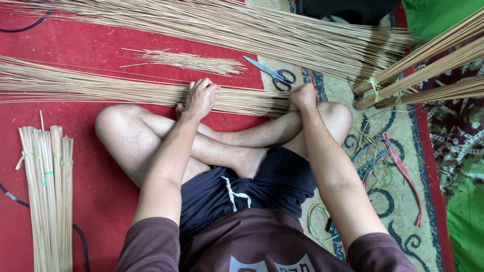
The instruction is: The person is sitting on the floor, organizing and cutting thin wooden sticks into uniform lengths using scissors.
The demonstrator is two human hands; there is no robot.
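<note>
**Both hands on a long bundle of thin sticks**

The person sat cross-legged on a red mat (101, 30) that met a patterned beige and blue carpet (393, 151) at the right, with green cloth (466, 226) at the far edge. A bundle of thin pale sticks (101, 89) lay flat on the floor just beyond the knees, its long axis running left to right, one squared end pointing right. The left hand (200, 96) rested on top of it, fingers curled down over the sticks. The right hand (304, 95) was closed in a fist round that right end. Scissors (275, 74) lay just beyond. A larger heap of sticks (227, 25) stretched across the top, tied bundles (428, 70) lay at the right, and shorter tied bundles (48, 196) lay at the left.
</note>
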